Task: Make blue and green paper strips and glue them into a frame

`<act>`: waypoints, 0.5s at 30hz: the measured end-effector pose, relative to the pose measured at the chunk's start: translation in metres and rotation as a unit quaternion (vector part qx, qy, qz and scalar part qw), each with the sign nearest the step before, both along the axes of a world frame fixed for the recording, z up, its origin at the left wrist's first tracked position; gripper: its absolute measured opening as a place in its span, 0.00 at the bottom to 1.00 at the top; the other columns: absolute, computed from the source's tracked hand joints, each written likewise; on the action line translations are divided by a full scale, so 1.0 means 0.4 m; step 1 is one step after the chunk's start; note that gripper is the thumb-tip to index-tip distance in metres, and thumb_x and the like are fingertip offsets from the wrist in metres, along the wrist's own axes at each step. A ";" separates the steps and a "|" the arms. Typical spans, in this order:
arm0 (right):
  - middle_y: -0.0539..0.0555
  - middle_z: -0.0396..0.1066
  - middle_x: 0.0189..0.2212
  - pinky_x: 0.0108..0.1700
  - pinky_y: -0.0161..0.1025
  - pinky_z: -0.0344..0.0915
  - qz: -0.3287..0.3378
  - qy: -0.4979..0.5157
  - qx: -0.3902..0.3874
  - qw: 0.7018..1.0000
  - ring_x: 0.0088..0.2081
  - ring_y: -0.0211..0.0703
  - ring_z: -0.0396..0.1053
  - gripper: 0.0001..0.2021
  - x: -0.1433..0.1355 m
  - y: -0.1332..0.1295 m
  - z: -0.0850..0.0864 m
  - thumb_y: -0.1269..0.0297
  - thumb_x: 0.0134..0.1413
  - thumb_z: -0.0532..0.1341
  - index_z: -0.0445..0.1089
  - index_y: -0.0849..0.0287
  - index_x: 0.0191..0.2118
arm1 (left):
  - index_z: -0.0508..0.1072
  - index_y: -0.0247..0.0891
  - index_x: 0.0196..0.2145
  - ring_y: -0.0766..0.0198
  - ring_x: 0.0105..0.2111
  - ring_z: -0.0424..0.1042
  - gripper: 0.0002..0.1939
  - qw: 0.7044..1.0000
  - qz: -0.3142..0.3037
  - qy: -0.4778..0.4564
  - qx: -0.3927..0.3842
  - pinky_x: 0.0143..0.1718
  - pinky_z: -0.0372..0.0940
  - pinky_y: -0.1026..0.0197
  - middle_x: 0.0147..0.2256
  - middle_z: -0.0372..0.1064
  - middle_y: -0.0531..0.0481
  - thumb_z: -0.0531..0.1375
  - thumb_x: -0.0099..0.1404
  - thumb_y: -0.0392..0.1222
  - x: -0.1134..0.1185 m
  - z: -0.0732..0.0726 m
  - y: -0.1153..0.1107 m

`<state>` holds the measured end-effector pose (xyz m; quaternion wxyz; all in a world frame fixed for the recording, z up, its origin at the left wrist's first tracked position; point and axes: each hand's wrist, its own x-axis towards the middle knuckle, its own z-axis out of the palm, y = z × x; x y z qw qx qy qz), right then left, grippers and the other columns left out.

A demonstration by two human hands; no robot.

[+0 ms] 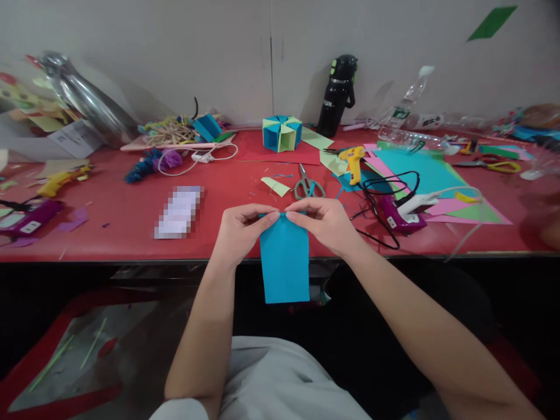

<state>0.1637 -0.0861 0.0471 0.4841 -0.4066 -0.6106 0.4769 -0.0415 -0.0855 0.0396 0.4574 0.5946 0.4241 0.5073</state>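
A blue sheet of paper point(285, 262) hangs down from my two hands over the front edge of the table. My left hand point(247, 227) pinches its top edge between thumb and fingers. Close beside it, my right hand point(321, 224) pinches the same edge, thumb on the near side. Just beyond my hands lie grey-handled scissors point(308, 185) and a light green paper scrap point(275, 186). Farther back, a folded blue and light green paper piece point(282, 133) stands on the red table point(210, 221).
A yellow glue gun point(352, 163) and a purple power strip point(401, 216) with tangled cables lie to the right, near stacked coloured sheets point(420, 169). A black bottle point(338, 96) leans at the wall. Left are a blurred-out flat object point(178, 212) and another yellow glue gun point(63, 181).
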 end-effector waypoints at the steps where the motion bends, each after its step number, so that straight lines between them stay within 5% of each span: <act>1: 0.54 0.81 0.35 0.40 0.38 0.72 0.001 0.000 -0.003 1.000 0.36 0.42 0.76 0.11 0.000 0.000 -0.001 0.57 0.52 0.72 0.81 0.58 0.38 | 0.85 0.39 0.37 0.57 0.35 0.80 0.12 1.000 0.003 0.002 0.004 0.36 0.75 0.60 0.35 0.83 0.45 0.73 0.58 0.47 0.000 0.000 0.000; 7: 0.53 0.81 0.33 0.35 0.38 0.71 0.017 0.013 -0.047 0.999 0.32 0.41 0.74 0.15 -0.004 -0.002 -0.009 0.51 0.53 0.71 0.81 0.57 0.38 | 0.85 0.39 0.37 0.56 0.35 0.80 0.12 1.000 -0.002 0.018 0.020 0.35 0.75 0.58 0.36 0.82 0.44 0.73 0.57 0.47 -0.004 0.002 -0.003; 15: 0.54 0.81 0.34 0.38 0.40 0.72 0.001 0.010 -0.015 1.000 0.35 0.43 0.76 0.13 -0.007 -0.003 -0.008 0.54 0.51 0.72 0.81 0.57 0.37 | 0.85 0.39 0.38 0.55 0.37 0.80 0.13 1.000 -0.009 0.019 0.002 0.37 0.75 0.58 0.36 0.83 0.45 0.72 0.58 0.49 -0.002 0.004 -0.001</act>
